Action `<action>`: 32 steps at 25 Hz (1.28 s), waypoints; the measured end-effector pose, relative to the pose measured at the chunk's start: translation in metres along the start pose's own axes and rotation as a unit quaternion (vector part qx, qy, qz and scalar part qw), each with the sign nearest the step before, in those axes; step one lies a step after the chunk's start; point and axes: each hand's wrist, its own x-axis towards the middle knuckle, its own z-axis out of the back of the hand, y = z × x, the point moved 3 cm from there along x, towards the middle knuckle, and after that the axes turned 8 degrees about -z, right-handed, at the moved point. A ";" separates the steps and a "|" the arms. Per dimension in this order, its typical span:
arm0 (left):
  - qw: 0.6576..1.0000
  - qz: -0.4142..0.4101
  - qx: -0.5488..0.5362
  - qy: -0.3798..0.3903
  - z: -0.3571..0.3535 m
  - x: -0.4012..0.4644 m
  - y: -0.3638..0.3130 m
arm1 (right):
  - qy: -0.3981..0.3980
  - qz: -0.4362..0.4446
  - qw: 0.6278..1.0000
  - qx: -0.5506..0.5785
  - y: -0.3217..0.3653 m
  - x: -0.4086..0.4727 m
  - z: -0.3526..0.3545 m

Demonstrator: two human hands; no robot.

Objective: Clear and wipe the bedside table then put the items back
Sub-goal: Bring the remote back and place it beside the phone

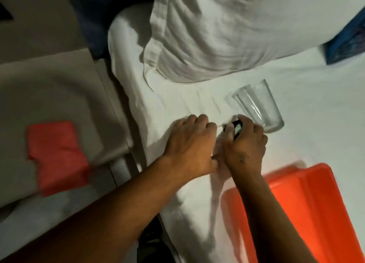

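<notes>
a: far left, at nine o'clock, the bedside surface (pixel 59 89) carries only a red cloth (pixel 57 156), lying flat and touched by no one. what step do you make this?

b: the table looks cleared, and the things sit on the bed (pixel 197 108). whether the wipe is done i cannot tell.

a: and the hands?

b: both meet at the centre on the sheet. the left hand (pixel 189 144) is curled, fingertips pinched on what looks like a thin white cord. the right hand (pixel 245 142) is closed round a small dark object (pixel 237 127), too blurred to name.

a: next move?

b: my guess: lift that object and cord together, swing them toward nine o'clock, and set them on the surface beside the cloth.

a: room to move?

b: the clear glass (pixel 258 106) stands at two o'clock, just beside the right knuckles; a careless lift could tip it on the soft bedding. the orange tray (pixel 308 207) lies at five o'clock under the right forearm. the pillow (pixel 227 29) fills twelve o'clock. the bed's edge and a gap lie between hands and surface.
</notes>
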 end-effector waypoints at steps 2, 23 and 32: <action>1.000 0.010 -0.017 -0.024 -0.003 0.005 -0.008 | -0.005 0.006 0.998 0.056 -0.005 0.007 0.002; 0.361 0.308 -0.820 -0.319 -0.054 -0.306 0.289 | 0.248 0.476 0.829 -0.156 0.188 -0.238 -0.283; 0.327 0.416 -0.768 -0.361 -0.064 -0.280 0.292 | 0.300 0.505 0.809 0.006 0.208 -0.280 -0.232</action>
